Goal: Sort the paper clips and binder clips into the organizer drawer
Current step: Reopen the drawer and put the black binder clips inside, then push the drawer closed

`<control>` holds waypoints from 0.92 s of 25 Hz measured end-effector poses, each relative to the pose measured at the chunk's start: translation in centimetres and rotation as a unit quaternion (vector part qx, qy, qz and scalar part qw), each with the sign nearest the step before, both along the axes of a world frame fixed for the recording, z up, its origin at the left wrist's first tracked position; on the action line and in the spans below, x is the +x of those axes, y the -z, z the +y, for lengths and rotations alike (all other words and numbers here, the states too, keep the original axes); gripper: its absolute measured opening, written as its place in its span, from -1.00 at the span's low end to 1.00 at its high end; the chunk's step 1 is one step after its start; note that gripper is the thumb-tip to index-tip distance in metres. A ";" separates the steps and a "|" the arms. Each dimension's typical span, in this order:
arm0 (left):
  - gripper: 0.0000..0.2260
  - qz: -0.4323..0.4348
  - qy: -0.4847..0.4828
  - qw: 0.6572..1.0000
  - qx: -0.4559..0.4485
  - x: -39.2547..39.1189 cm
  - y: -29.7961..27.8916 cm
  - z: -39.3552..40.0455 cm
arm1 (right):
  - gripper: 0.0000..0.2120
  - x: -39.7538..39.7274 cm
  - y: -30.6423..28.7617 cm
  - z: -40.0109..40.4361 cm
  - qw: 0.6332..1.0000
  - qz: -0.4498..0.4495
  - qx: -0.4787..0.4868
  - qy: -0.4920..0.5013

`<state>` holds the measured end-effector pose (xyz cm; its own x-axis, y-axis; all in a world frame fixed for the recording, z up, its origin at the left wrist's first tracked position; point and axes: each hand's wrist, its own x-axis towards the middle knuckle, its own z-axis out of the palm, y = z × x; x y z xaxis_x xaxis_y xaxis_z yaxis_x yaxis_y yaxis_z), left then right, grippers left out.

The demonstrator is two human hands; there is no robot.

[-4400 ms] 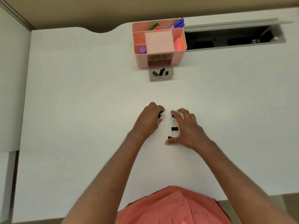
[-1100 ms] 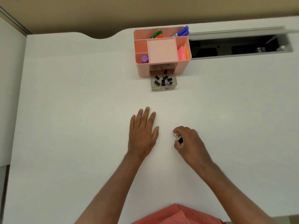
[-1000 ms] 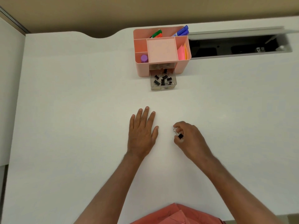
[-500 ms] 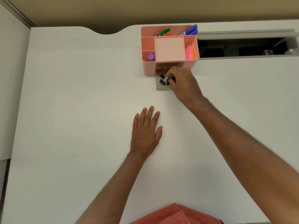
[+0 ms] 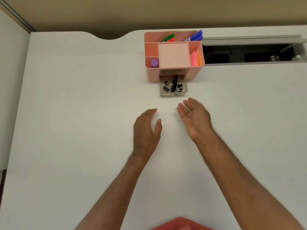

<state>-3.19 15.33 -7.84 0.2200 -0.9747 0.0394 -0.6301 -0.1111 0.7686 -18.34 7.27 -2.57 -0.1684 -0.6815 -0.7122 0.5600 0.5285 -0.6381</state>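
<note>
Black binder clips heaped in clear drawer, pulled out from pink organizer on white desk. Just before drawer: right hand palm up, fingers relaxed, empty; left hand alongside, fingers loosely extended, empty.

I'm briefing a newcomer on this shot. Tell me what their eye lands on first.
The pink plastic desk organizer at the far edge of the white desk, with its small clear drawer pulled out and holding black binder clips. Nearer, the left hand and right hand hover open and empty.
</note>
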 end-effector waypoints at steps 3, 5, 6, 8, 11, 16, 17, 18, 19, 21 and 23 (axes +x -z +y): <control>-0.66 0.180 -0.127 0.975 0.042 0.1 -3.0 -5.2 | -0.63 -0.1 -0.9 0.5 0.974 -0.210 0.075 0.026; -0.61 0.278 -0.189 0.939 0.074 0.3 -4.4 -9.2 | -0.51 0.1 -1.7 0.3 0.958 -0.275 0.071 0.027; -0.57 0.329 -0.210 0.916 0.092 0.4 -4.9 -10.9 | -0.46 0.1 -2.1 0.0 0.953 -0.293 0.068 0.028; -0.47 0.400 -0.229 0.879 0.121 0.6 -5.4 -13.3 | -0.38 0.2 -2.7 -0.9 0.949 -0.309 0.063 0.028; -0.42 0.425 -0.214 0.868 0.139 0.4 -5.4 -14.5 | -0.31 0.3 -3.2 -2.2 0.945 -0.320 0.057 0.012; -0.51 0.434 -0.204 0.866 0.138 0.4 -5.2 -14.9 | -0.27 0.5 -3.2 -4.4 0.945 -0.323 0.044 -0.011; -0.51 0.434 -0.202 0.867 0.140 0.6 -5.2 -15.0 | -0.27 0.7 -3.2 -4.9 0.946 -0.321 0.041 -0.011; -0.51 0.434 -0.198 0.868 0.141 0.6 -5.1 -15.0 | -0.27 0.8 -3.2 -5.4 0.947 -0.317 0.038 -0.011; -0.51 0.434 -0.195 0.868 0.142 0.7 -5.1 -15.0 | -0.27 0.8 -3.2 -5.8 0.949 -0.314 0.035 -0.010; -0.52 0.437 -0.194 0.867 0.139 0.7 -5.2 -15.0 | -0.28 1.0 -3.0 -6.5 0.949 -0.312 0.032 -0.011; -0.54 0.437 -0.196 0.868 0.136 0.7 -5.1 -15.1 | -0.28 1.1 -3.0 -7.0 0.950 -0.310 0.029 -0.013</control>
<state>-2.49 0.23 -2.70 0.3673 -0.7657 -0.5280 0.3061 -0.4366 0.8460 -17.23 0.27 0.41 0.3127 -0.6367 -0.7048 0.8048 0.5718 -0.1594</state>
